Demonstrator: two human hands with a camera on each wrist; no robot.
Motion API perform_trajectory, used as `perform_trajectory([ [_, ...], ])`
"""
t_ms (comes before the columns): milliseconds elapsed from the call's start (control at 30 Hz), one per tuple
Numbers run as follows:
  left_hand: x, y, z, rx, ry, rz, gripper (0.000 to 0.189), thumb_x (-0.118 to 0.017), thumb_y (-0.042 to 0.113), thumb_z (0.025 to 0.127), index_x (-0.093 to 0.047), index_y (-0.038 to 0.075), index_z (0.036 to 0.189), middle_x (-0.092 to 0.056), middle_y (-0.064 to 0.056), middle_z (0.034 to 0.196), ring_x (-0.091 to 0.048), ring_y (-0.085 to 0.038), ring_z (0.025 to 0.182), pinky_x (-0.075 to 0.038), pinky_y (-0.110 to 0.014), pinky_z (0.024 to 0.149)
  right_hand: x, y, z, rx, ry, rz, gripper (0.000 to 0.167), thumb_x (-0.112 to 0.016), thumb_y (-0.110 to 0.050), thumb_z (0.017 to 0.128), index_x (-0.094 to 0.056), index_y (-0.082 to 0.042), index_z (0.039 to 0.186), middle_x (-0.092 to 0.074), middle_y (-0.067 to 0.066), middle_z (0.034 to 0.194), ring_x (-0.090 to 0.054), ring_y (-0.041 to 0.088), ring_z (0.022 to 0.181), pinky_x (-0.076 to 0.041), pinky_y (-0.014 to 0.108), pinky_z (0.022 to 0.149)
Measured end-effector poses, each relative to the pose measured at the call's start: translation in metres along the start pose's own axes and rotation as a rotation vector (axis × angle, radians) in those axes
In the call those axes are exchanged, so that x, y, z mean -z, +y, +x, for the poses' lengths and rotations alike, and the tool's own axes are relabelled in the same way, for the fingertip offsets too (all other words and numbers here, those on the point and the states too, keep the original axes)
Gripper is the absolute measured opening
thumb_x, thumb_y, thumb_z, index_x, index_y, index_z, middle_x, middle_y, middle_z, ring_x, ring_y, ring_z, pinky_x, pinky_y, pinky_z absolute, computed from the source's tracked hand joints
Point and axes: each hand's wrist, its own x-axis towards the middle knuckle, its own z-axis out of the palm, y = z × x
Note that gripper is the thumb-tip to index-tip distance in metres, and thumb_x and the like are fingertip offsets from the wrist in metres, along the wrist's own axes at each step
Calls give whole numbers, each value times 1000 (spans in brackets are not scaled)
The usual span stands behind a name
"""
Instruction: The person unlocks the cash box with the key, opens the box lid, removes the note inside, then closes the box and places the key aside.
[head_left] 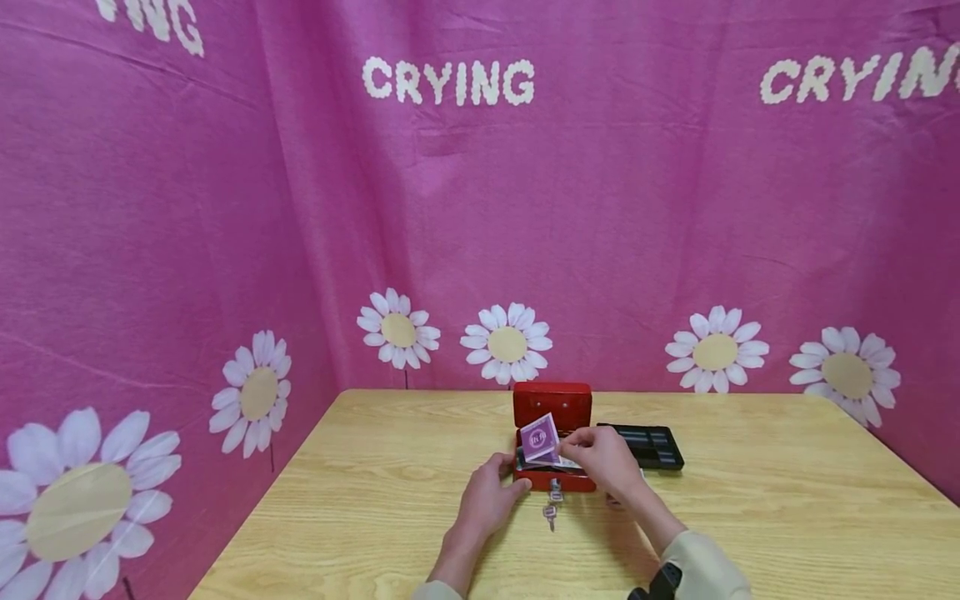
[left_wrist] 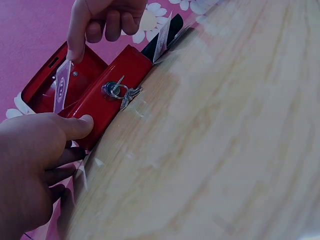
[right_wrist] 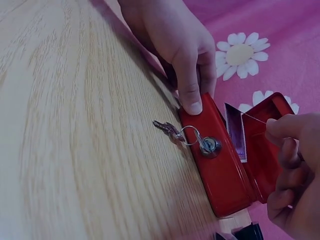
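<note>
A red cash box (head_left: pixel 536 482) stands on the wooden table with its lid (head_left: pixel 552 398) raised. My left hand (head_left: pixel 483 500) grips the box's left front corner, its thumb on the front face. Over the box, my right hand (head_left: pixel 607 460) pinches a purple printed paper note (head_left: pixel 538 439) with a white border, between thumb and forefinger. The note is tilted above the box's inside. More paper lies inside, partly hidden. In the front lock (right_wrist: pixel 210 146) sits a key, and further keys (right_wrist: pixel 166 129) hang from its ring.
To the right of the box lies a black compartment tray (head_left: pixel 660 450). A pale slip of paper (left_wrist: pixel 163 41) stands out near the tray in the left wrist view. Behind the table (head_left: pixel 787 492) hangs a pink curtain (head_left: pixel 600 208) with daisies.
</note>
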Motion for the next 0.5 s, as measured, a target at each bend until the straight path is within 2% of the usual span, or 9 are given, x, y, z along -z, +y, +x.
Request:
perform_trajectory([
  [233, 0, -1, 1, 10, 2, -9, 42, -73, 19, 90, -61, 5, 127, -67, -14, 128, -59, -33, 124, -45, -52, 107, 3, 0, -1, 16, 13, 52, 14, -72, -22, 89, -78, -10, 89, -73, 1, 88, -51, 13, 75, -41, 26, 65],
  [500, 0, 0, 1, 27, -4, -5, 44, -73, 21, 90, -60, 6, 129, -65, -13, 131, -58, -32, 126, -45, -51, 108, 5, -6, -2, 8, 9, 87, 16, -70, -23, 91, -76, -8, 92, -73, 2, 91, -56, 14, 83, -46, 28, 76],
])
